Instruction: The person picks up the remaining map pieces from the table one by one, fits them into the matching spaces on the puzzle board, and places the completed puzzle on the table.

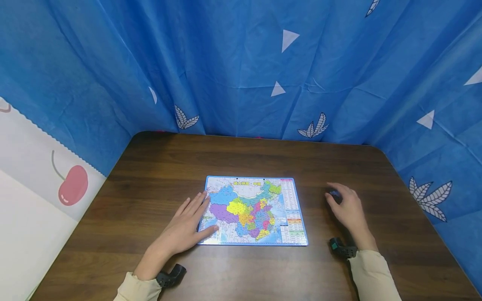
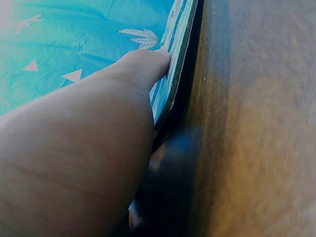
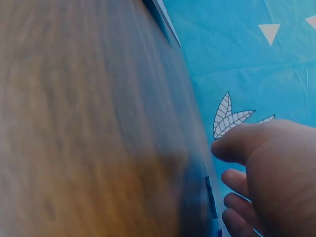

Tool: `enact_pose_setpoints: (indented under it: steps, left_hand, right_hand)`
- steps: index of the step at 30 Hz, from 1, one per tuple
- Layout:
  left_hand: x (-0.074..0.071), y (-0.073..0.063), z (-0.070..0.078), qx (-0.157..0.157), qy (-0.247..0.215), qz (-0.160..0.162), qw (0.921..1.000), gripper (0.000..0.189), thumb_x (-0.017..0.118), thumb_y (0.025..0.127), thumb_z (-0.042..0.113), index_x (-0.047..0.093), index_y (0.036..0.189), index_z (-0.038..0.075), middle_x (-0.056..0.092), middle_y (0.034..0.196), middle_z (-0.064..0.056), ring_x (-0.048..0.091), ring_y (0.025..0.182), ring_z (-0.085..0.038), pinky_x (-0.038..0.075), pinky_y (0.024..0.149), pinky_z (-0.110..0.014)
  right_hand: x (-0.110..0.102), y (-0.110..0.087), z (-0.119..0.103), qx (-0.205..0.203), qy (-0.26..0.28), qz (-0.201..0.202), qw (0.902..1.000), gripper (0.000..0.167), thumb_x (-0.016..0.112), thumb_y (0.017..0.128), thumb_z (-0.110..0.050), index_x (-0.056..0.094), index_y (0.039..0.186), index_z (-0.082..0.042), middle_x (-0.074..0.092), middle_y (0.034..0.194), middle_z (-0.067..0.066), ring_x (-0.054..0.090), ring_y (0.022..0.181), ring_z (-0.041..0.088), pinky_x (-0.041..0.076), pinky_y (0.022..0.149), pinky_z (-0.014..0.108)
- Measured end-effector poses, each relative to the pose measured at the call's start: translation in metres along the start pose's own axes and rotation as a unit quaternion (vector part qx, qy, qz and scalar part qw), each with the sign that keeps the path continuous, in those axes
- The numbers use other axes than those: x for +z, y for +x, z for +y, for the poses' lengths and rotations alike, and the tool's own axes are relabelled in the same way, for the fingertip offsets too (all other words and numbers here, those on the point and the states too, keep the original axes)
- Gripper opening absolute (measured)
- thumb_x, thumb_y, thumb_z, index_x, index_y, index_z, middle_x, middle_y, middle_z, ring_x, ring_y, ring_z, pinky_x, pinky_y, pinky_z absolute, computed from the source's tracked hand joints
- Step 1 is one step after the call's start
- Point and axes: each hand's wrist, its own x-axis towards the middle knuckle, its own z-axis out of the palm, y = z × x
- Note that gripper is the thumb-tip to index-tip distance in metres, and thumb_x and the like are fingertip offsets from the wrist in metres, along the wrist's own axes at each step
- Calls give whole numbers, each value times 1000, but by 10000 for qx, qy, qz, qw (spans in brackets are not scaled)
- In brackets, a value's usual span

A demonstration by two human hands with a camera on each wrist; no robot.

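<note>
A flat map puzzle board (image 1: 260,211) with a blue rim and many-coloured regions lies on the brown table. My left hand (image 1: 184,228) rests at its left edge, fingers stretched out and thumb over the lower left corner. In the left wrist view the thumb (image 2: 143,66) touches the top of the board (image 2: 170,84), whose dark side edge shows. To the right of the board, my right hand (image 1: 350,209) hovers with fingers loosely bent around a small dark blue piece (image 1: 335,195). In the right wrist view small dark pieces (image 3: 211,197) lie beside the fingertips, apparently apart from them.
The wooden table (image 1: 263,154) has rounded far corners and meets a blue curtain (image 1: 241,71) with white triangles and leaves. A white cloth with a cherry print (image 1: 73,184) hangs on the left. Black wrist cameras (image 1: 171,276) sit on both wrists.
</note>
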Motion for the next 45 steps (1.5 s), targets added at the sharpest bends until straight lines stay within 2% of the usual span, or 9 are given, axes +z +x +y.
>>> enact_pose_setpoints:
  steps: [12, 22, 28, 34, 45]
  left_hand:
    - [0, 0, -1, 38, 14, 18, 10000, 92, 59, 94, 65, 34, 161, 8, 21, 172, -9, 18, 159, -31, 13, 128, -56]
    - [0, 1, 0, 21, 27, 2, 10000, 92, 60, 93, 65, 34, 161, 8, 21, 172, -9, 18, 159, -31, 13, 128, -56]
    - [0, 1, -1, 24, 52, -4, 10000, 92, 61, 93, 64, 34, 161, 8, 21, 172, -9, 18, 159, -31, 13, 128, -56]
    - [-1, 2, -1, -3, 72, -20, 10000, 93, 60, 93, 65, 34, 161, 8, 20, 172, -9, 18, 159, -31, 13, 128, -56]
    - [-1, 2, 0, -28, 58, -57, 10000, 93, 60, 93, 65, 34, 161, 8, 20, 172, -9, 18, 159, -31, 13, 128, -56]
  right_hand:
    - [4, -3, 6, -102, 50, 188, 9998, 35, 66, 95, -1, 65, 129, 4, 63, 131, 33, 51, 124, 55, 37, 104, 71]
    - [6, -5, 6, 25, 36, 317, 9995, 33, 65, 93, 4, 66, 126, 4, 64, 131, 31, 51, 123, 53, 38, 102, 71]
    - [5, -5, 5, 241, -1, 334, 9992, 33, 63, 95, 3, 66, 128, 3, 63, 132, 31, 52, 122, 53, 40, 100, 71]
    - [4, -3, 3, 290, -9, 397, 9988, 31, 63, 95, 2, 68, 126, 1, 66, 127, 31, 56, 116, 52, 42, 95, 70]
    - [5, -5, 3, 397, -122, 422, 9982, 26, 63, 99, -2, 69, 125, 0, 67, 127, 29, 58, 116, 50, 45, 95, 69]
